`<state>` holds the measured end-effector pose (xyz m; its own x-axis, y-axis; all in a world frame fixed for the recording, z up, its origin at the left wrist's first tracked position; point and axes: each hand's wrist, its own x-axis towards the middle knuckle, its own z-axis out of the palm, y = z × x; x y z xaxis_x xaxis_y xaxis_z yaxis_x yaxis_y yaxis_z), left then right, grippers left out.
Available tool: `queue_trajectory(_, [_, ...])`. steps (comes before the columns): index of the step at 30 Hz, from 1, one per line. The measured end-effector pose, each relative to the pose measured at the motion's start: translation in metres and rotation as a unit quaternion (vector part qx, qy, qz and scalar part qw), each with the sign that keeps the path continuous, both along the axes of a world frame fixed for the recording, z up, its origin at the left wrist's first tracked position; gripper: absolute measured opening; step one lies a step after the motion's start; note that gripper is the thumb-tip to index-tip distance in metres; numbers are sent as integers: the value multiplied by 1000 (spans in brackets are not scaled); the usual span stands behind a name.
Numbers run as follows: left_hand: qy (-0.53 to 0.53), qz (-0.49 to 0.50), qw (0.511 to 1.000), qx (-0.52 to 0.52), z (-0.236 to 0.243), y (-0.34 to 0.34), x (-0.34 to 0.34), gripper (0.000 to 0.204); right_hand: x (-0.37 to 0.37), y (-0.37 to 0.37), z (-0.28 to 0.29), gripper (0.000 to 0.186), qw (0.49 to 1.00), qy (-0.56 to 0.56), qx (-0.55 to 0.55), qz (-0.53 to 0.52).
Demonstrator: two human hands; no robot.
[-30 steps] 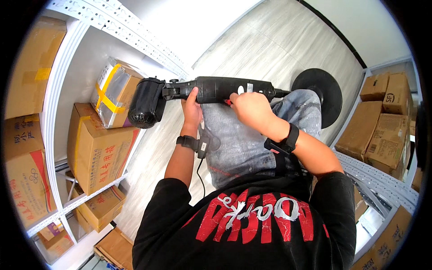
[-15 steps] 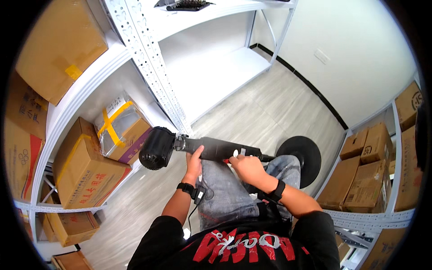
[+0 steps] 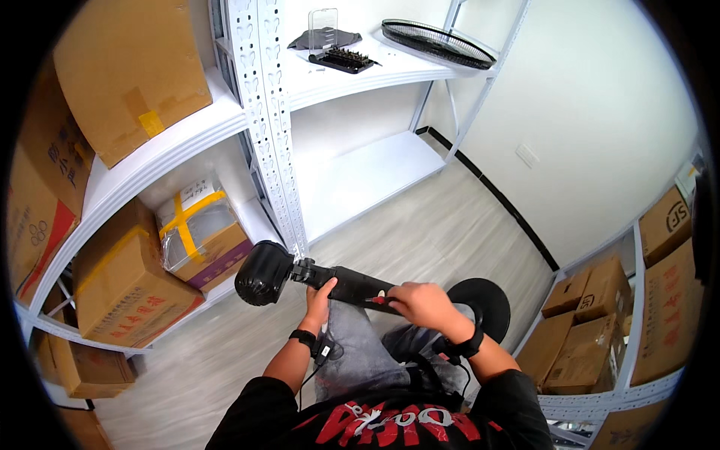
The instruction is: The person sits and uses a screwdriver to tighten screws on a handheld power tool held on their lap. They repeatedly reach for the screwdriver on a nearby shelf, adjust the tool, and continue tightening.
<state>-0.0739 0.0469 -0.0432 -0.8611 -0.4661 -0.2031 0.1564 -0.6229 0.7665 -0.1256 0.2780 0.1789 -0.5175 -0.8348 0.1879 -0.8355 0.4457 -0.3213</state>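
A black pedestal fan with no grille (image 3: 349, 285) lies tilted across my lap, its rounded motor head (image 3: 262, 274) at the left and its round base (image 3: 484, 307) at the right. My left hand (image 3: 319, 301) is wrapped round the column's near edge, thumb on top, close below the motor head. Farther along the column, my right hand (image 3: 424, 306) is closed in a pinch on a small red tool (image 3: 377, 299), which rests against the column's face. The tool's tip is too small to make out.
On the white shelf (image 3: 360, 86) ahead lie a black bit set (image 3: 343, 60), a dark cloth (image 3: 341, 37) and a round black fan grille (image 3: 439, 45). Cardboard boxes (image 3: 142, 285) fill the left rack; more boxes (image 3: 589, 352) stand on the right rack.
My view has tilted up, bringing the bit set and fan grille fully into sight. My right wrist is higher and its fingers pinch the red tool from above. The left hand keeps its hold.
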Motion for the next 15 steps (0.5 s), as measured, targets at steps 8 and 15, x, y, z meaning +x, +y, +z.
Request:
queue_trajectory(8, [-14,15,999,-35,-3,0,-4,22,-109,-9,93,15,942,-141,-242,-184])
queue_trajectory(15, [-31,37,998,-48,-7,-1,-10,27,-225,-97,153,18,858,-164,-459,-164])
